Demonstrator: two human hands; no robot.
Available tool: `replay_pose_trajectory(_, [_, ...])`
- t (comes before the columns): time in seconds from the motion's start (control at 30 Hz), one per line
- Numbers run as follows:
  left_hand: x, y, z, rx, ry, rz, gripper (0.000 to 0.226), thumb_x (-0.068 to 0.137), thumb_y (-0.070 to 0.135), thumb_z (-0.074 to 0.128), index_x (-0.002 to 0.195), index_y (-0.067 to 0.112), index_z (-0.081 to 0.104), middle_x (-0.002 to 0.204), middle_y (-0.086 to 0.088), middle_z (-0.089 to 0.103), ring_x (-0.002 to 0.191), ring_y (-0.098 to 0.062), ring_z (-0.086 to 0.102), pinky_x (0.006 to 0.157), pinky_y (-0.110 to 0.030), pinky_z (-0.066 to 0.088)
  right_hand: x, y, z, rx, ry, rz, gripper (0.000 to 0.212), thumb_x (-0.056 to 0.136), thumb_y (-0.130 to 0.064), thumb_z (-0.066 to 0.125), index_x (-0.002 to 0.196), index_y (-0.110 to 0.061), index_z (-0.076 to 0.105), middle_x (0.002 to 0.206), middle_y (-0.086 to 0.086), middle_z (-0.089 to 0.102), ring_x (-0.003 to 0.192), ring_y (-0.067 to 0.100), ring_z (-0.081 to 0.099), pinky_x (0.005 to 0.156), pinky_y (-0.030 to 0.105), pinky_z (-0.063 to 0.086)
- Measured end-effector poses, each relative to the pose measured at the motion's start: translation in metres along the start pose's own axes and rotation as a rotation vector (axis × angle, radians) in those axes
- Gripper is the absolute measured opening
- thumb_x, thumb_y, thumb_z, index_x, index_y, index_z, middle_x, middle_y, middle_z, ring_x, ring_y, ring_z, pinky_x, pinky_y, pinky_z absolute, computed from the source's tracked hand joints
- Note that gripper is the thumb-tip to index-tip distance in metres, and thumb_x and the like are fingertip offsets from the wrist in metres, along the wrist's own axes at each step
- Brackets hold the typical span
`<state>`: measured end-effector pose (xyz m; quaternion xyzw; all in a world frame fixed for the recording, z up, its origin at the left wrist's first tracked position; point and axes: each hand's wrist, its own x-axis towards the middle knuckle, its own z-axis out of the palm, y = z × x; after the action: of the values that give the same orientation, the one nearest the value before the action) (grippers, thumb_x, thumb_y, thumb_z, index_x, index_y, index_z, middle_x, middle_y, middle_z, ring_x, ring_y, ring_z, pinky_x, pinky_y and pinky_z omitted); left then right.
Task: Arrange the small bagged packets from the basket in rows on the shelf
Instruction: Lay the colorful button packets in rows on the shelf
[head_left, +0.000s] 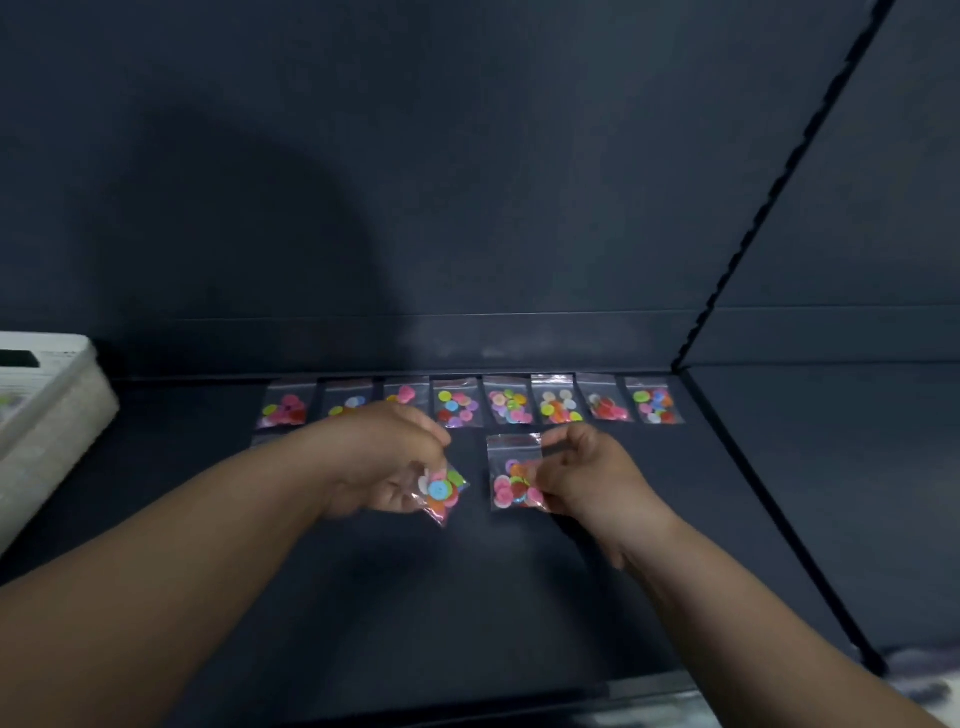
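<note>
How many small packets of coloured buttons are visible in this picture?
10. Eight lie in the back row on the shelf. The left hand holds a ninth packet, and the right hand pinches a tenth packet. More may be hidden behind the left forearm.

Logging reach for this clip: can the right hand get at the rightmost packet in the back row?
Probably yes: only bare shelf lies between the right hand and the rightmost packet. But that hand is busy pinching a second packet.
</note>
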<state>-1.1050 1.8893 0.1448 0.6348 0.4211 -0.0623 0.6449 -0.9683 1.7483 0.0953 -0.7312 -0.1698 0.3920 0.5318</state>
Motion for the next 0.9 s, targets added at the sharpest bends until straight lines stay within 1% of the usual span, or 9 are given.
replay_pose_trajectory(0.07, [0.000, -0.004, -0.002, -0.041, 0.061, 0.018, 0.028, 0.082, -0.007, 0.060, 0.106, 0.008, 0.058, 0.081, -0.013, 0.061, 0.065, -0.017, 0.056, 0.054, -0.024, 0.053, 0.007, 0.002, 0.000, -0.105, -0.016, -0.056, 0.026, 0.082, -0.001, 0.066, 0.100, -0.015, 0.053, 0.092, 0.015, 0.066, 0.072, 0.020, 0.062, 0.063, 0.031, 0.054])
replay_pose_trajectory(0.2, [-0.003, -0.009, -0.006, -0.104, 0.191, 0.074, 0.024, 0.079, -0.010, 0.063, 0.100, 0.003, 0.060, 0.083, -0.014, 0.067, 0.069, -0.021, 0.064, 0.058, -0.028, 0.056, 0.008, 0.002, -0.008, -0.806, 0.103, -0.468, 0.025, 0.082, -0.027, 0.069, 0.100, -0.022, 0.053, 0.096, -0.009, 0.052, 0.085, 0.014, 0.056, 0.075, 0.029, 0.049])
replay_pose_trajectory(0.3, [-0.008, -0.008, -0.009, -0.129, 0.245, 0.099, 0.016, 0.079, -0.009, 0.064, 0.089, 0.003, 0.059, 0.075, -0.014, 0.069, 0.062, -0.021, 0.064, 0.052, -0.025, 0.055, 0.006, 0.008, -0.016, -0.919, -0.080, -0.768, 0.007, 0.086, -0.016, 0.059, 0.090, -0.021, 0.062, 0.092, -0.010, 0.052, 0.090, 0.010, 0.049, 0.074, 0.022, 0.041])
replay_pose_trajectory(0.4, [-0.010, -0.007, -0.013, -0.142, 0.298, 0.098, 0.015, 0.079, -0.009, 0.064, 0.084, 0.004, 0.059, 0.074, -0.014, 0.067, 0.055, -0.018, 0.063, 0.047, -0.022, 0.051, 0.011, 0.016, -0.020, -1.009, -0.253, -0.808, 0.018, 0.090, -0.015, 0.053, 0.099, -0.022, 0.067, 0.104, -0.011, 0.059, 0.101, 0.009, 0.049, 0.082, 0.012, 0.036])
replay_pose_trajectory(0.53, [-0.009, -0.007, -0.017, -0.229, 0.349, 0.130, 0.015, 0.081, -0.008, 0.061, 0.094, 0.000, 0.060, 0.081, -0.024, 0.065, 0.071, -0.029, 0.062, 0.071, -0.037, 0.043, 0.018, 0.014, -0.009, -1.030, -0.300, -0.842, 0.028, 0.095, -0.023, 0.048, 0.119, -0.024, 0.063, 0.128, -0.011, 0.054, 0.117, 0.011, 0.045, 0.094, 0.013, 0.030])
replay_pose_trajectory(0.63, [-0.009, -0.004, -0.019, -0.266, 0.331, 0.130, 0.012, 0.082, -0.007, 0.059, 0.090, 0.001, 0.061, 0.075, -0.016, 0.066, 0.057, -0.020, 0.063, 0.056, -0.027, 0.050, 0.020, 0.016, 0.000, -1.044, -0.317, -0.846, 0.034, 0.094, -0.027, 0.045, 0.124, -0.024, 0.060, 0.136, -0.009, 0.050, 0.123, 0.015, 0.042, 0.103, 0.023, 0.031])
replay_pose_trajectory(0.7, [-0.008, -0.004, -0.020, -0.269, 0.317, 0.123, 0.011, 0.084, -0.006, 0.056, 0.091, 0.002, 0.061, 0.079, -0.016, 0.067, 0.058, -0.018, 0.063, 0.055, -0.026, 0.049, 0.021, 0.018, 0.003, -1.061, -0.322, -0.850, 0.038, 0.093, -0.031, 0.043, 0.128, -0.026, 0.056, 0.142, -0.009, 0.045, 0.131, 0.013, 0.036, 0.111, 0.026, 0.026])
replay_pose_trajectory(0.8, [-0.005, -0.005, -0.022, -0.279, 0.307, 0.123, 0.016, 0.086, -0.003, 0.057, 0.098, 0.007, 0.062, 0.085, -0.012, 0.070, 0.064, -0.018, 0.064, 0.062, -0.028, 0.050, 0.021, 0.017, 0.004, -1.066, -0.357, -0.848, 0.041, 0.095, -0.034, 0.037, 0.132, -0.027, 0.052, 0.147, -0.012, 0.038, 0.140, 0.007, 0.022, 0.113, 0.016, 0.009])
replay_pose_trajectory(0.9, [-0.004, -0.002, -0.018, -0.261, 0.289, 0.124, 0.018, 0.086, -0.003, 0.057, 0.101, 0.006, 0.064, 0.083, -0.013, 0.069, 0.067, -0.020, 0.063, 0.062, -0.030, 0.051, 0.021, 0.016, 0.004, -1.044, -0.371, -0.841, 0.038, 0.098, -0.030, 0.040, 0.135, -0.028, 0.050, 0.149, -0.014, 0.035, 0.141, 0.004, 0.020, 0.112, 0.013, 0.008])
